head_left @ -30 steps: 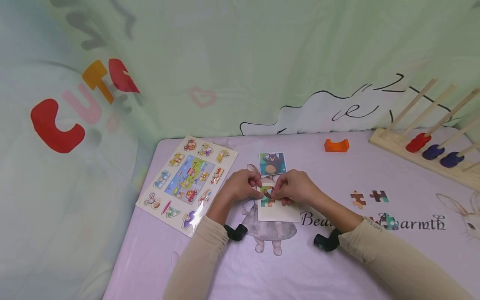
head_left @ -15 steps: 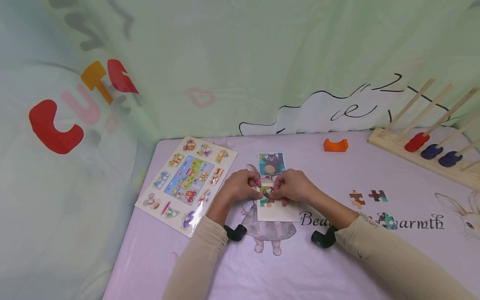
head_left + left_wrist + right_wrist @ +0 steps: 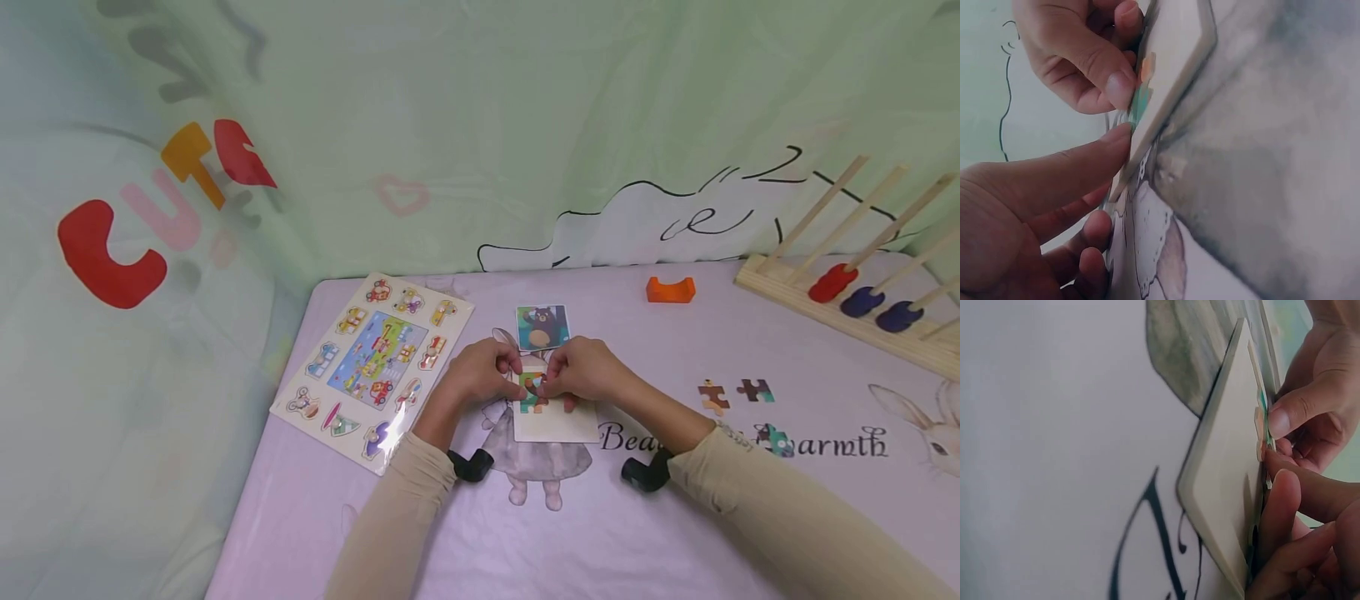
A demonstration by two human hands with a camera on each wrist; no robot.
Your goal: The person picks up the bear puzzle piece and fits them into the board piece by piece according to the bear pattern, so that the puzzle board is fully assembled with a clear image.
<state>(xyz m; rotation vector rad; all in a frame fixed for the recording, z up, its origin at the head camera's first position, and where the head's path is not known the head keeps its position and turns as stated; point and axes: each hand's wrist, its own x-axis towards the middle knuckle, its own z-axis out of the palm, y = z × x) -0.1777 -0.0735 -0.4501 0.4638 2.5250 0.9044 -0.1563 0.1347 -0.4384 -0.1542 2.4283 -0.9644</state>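
Note:
Both hands meet over a small cream puzzle board [image 3: 555,429] on the table. My left hand [image 3: 483,371] holds its left edge, the thumb lying on top beside the green part of a jigsaw section [image 3: 534,406] and the other fingers at the board's side. My right hand [image 3: 592,371] pinches a puzzle piece at the right of that section, thumb and index finger close to my left thumb; the fingertips hide most of this piece. In the right wrist view, an orange-edged piece [image 3: 1260,434] lies against the board's face. A bear picture card [image 3: 542,327] lies just behind the board.
To the left lies a vehicle peg puzzle [image 3: 337,398]. Loose jigsaw pieces [image 3: 755,390] are scattered on the right. An orange notched block [image 3: 670,290] sits at the back, near a wooden peg rack [image 3: 780,287] with red and blue pieces. A curtain stands behind the table.
My right hand has shifted slightly left over the jigsaw section, drawing nearer to my left thumb. My left hand and the board stay almost still.

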